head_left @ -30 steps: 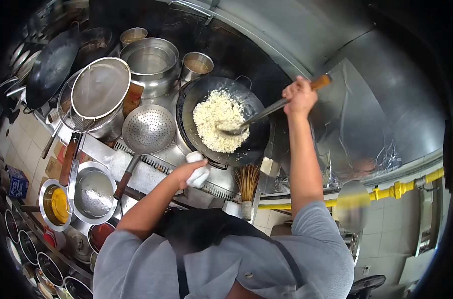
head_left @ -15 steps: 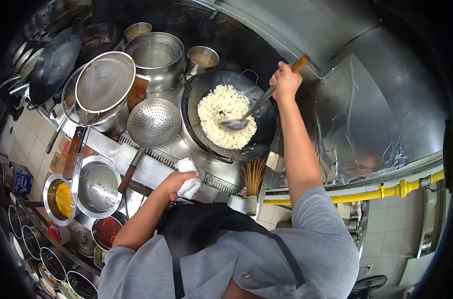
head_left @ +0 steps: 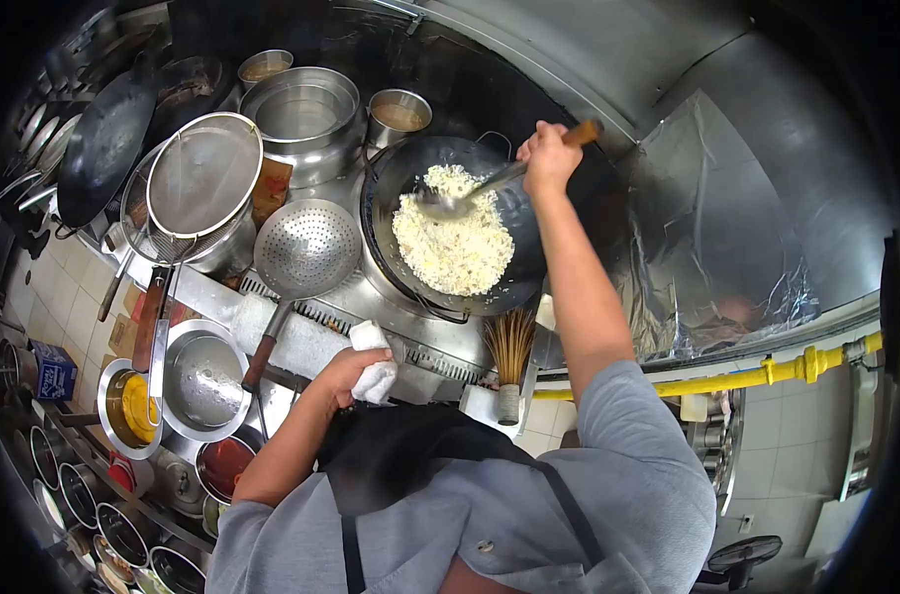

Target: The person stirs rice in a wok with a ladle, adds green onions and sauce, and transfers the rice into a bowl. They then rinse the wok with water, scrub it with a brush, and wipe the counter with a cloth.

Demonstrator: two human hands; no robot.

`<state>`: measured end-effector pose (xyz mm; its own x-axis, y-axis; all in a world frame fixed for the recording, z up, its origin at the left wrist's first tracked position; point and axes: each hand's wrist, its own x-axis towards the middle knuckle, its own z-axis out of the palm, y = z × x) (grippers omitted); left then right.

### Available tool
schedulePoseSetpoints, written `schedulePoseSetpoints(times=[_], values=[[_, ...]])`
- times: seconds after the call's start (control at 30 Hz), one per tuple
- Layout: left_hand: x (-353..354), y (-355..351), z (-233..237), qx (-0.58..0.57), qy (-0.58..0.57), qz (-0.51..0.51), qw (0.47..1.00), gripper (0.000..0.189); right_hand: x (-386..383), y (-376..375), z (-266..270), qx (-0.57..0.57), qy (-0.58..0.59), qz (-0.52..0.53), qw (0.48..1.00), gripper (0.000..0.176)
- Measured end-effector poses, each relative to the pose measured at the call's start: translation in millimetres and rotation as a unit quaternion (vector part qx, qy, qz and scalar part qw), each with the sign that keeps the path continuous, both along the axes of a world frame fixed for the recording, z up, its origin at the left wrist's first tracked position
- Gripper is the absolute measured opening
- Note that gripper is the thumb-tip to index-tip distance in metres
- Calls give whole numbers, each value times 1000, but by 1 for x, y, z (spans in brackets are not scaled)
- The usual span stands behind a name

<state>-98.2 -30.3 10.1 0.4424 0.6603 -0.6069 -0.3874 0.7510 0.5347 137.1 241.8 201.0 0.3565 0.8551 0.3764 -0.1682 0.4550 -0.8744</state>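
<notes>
My right hand point(head_left: 550, 158) is closed around the wooden-ended handle of a metal ladle point(head_left: 450, 206), whose bowl rests in the rice at its upper left part. White rice with yellowish bits point(head_left: 455, 247) lies in a dark wok point(head_left: 522, 233) on the stove. Nearer my body, my left hand point(head_left: 353, 372) grips a folded white cloth point(head_left: 374, 361) at the stove's front edge, below the wok's left side. The ladle's bowl is slightly blurred.
A perforated skimmer point(head_left: 307, 247) lies left of the wok, with a mesh strainer point(head_left: 204, 168) beyond it. Metal pots point(head_left: 301, 114) stand behind. A bamboo brush point(head_left: 509, 356) sits at the front right. Bowls of yellow point(head_left: 138, 406) and red point(head_left: 224, 465) contents are at lower left.
The ladle's bowl has moved up and left across the rice, and my right hand has shifted slightly left. My left hand still holds the cloth.
</notes>
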Motion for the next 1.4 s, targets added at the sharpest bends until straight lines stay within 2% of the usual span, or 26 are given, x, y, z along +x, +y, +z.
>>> schedulePoseSetpoints(times=[0.03, 0.1, 0.13, 0.17, 0.23, 0.3, 0.33, 0.47, 0.57, 0.7, 0.83, 0.87, 0.97, 1.07, 1.1, 1.17, 1.2, 1.27, 1.33, 1.37, 1.4], values=[[-2, 2, -2, 11, -12, 3, 1000, 25, -1, -6, 15, 2, 2, -1, 1000, 24], [-10, 0, -5, 19, -26, 5, 999, 25, 8, -23, 45, -77, -41, 25, 996, 28], [-15, 1, -6, 16, -26, 21, 999, 25, 25, -29, 49, -60, -40, 51, 996, 16], [-17, 0, -8, 10, -27, 36, 999, 26, 36, -46, 55, -48, -38, 75, 995, 20], [-17, 5, -7, 1, -37, 48, 998, 26, 31, -72, 31, -19, -63, -38, 997, 24], [-10, 10, 1, -5, -29, 32, 999, 29, 46, -52, -9, 10, -38, -1, 999, 27], [-7, 12, 2, -6, -23, 14, 1000, 30, 45, -48, -2, 26, -28, 42, 998, 25], [-5, 12, 10, 38, -40, -10, 998, 29, 45, -70, 42, 74, -40, -26, 996, 24], [-1, 12, 6, 12, -17, -13, 1000, 31, 64, -41, -15, 54, -32, 5, 998, 25], [-3, -1, 13, 26, -22, -15, 999, 29, 40, -44, 40, 55, -14, -25, 998, 27], [-12, -8, -3, 5, -19, 13, 1000, 34, 47, -19, -3, 41, -15, -51, 998, 22], [-13, -9, -1, 5, -9, 12, 1000, 33, 51, -8, -7, 23, -30, -14, 999, 21], [-21, -12, 13, 24, -1, 26, 999, 31, 28, -15, 34, 42, -56, -37, 997, 23], [-22, -7, 6, -1, -1, 19, 1000, 31, 39, -8, 5, 88, 4, -72, 994, 24], [-22, -5, 3, -12, -2, 13, 1000, 32, 43, 9, -15, 67, -6, -88, 994, 20], [-19, -3, 5, -1, -2, 2, 1000, 32, 37, 12, 10, 3, -28, -66, 997, 21], [-18, -4, 6, 6, -4, -7, 1000, 32, 35, 12, 24, 5, -60, -69, 996, 22], [-12, -4, 10, 15, 0, -10, 1000, 30, 34, -1, 30, 49, -32, -81, 995, 23], [-6, -1, 11, 16, -10, -7, 1000, 27, 31, -2, 14, 86, 18, -97, 991, 23], [-4, -2, 8, 13, -7, -15, 1000, 27, 26, 2, -4, 52, 14, -133, 990, 22], [-3, -2, 5, 10, -3, -32, 999, 29, 29, -2, -3, 21, 16, -104, 994, 22]])
